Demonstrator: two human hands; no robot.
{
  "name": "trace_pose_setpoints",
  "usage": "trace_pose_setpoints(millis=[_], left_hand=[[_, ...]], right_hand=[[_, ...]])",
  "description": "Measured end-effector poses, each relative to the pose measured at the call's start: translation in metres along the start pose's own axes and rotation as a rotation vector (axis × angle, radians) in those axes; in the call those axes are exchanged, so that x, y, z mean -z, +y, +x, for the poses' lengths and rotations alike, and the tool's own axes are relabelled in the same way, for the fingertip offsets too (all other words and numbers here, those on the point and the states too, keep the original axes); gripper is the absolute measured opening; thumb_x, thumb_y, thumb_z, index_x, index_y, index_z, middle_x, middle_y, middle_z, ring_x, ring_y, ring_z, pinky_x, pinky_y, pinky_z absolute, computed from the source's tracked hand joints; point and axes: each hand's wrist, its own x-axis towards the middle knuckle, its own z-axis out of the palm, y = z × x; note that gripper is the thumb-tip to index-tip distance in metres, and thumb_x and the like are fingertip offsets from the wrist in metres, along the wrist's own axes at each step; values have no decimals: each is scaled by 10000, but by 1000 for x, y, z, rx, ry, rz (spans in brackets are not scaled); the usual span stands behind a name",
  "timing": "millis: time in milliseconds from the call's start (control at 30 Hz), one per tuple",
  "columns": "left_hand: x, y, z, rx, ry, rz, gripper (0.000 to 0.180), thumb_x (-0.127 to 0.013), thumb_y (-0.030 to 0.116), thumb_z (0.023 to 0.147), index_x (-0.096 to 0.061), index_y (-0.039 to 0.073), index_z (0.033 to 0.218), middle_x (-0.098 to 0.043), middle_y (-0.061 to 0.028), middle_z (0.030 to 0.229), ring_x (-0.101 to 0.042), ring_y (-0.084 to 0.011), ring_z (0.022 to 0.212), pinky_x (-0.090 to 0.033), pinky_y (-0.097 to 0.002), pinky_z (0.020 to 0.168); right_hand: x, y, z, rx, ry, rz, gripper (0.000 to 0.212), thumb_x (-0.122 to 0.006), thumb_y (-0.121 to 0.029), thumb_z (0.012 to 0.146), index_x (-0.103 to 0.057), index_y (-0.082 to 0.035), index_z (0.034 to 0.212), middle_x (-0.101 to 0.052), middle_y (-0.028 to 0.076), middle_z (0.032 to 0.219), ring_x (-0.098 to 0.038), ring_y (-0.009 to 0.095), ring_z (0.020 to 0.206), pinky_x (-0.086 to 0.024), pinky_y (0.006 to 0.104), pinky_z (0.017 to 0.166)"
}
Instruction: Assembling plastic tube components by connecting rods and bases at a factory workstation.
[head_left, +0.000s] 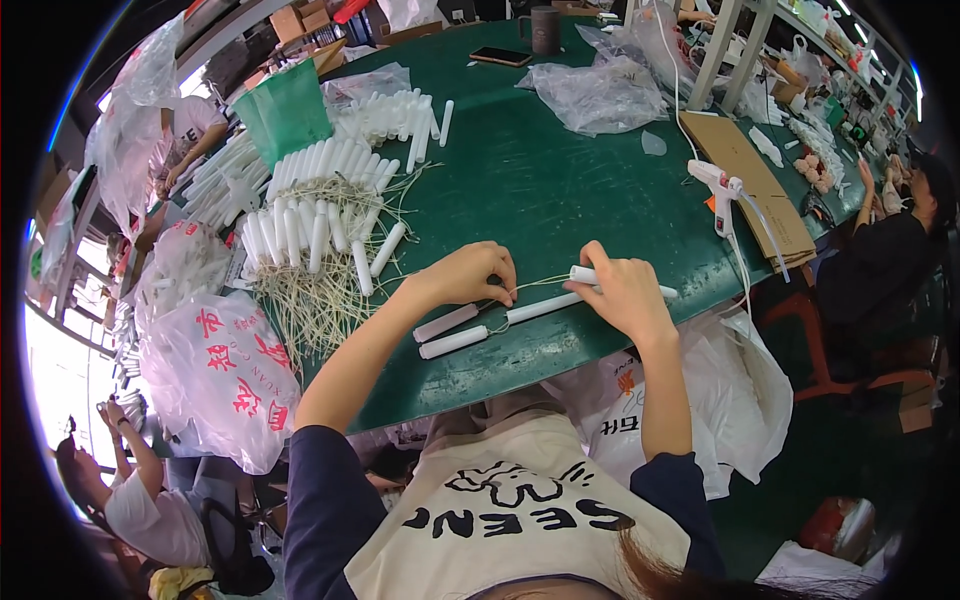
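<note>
My right hand is closed round a short white tube, whose end pokes out past the fingers. Pale thin wires run from that tube toward my left hand, which pinches them between thumb and fingertips. Beneath my right hand lies a long slim white rod near the table's front edge. Two more white tubes rest side by side below my left hand, with wire at the end of one. Left of my forearm, a big heap of wired white tubes spreads its loose wires toward me.
A white glue gun stands at the right by a flat cardboard sheet. Clear plastic bags, a phone and a dark mug are on the far side of the green table. Other people sit left and right.
</note>
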Motion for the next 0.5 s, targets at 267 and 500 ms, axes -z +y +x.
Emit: trace_pose_setpoints(millis=[267, 500], left_hand=[[8, 9, -3, 168, 52, -2, 139, -717, 165, 768, -686, 47, 834, -681, -92, 865, -629, -252, 797, -477, -361, 699], [9, 17, -7, 206, 179, -33, 183, -733, 126, 747, -673, 15, 879, -680, -106, 718, -643, -231, 632, -489, -324, 603]], right_hand=[[8, -13, -3, -37, -112, 46, 350, -640, -282, 823, -413, -51, 954, -594, 150, 616, -615, 343, 605, -462, 422, 584], [-6, -21, -2, 7, -41, 145, 300, -631, -239, 848, -423, -46, 948, -608, 163, 701, -611, 378, 665, -466, 460, 625]])
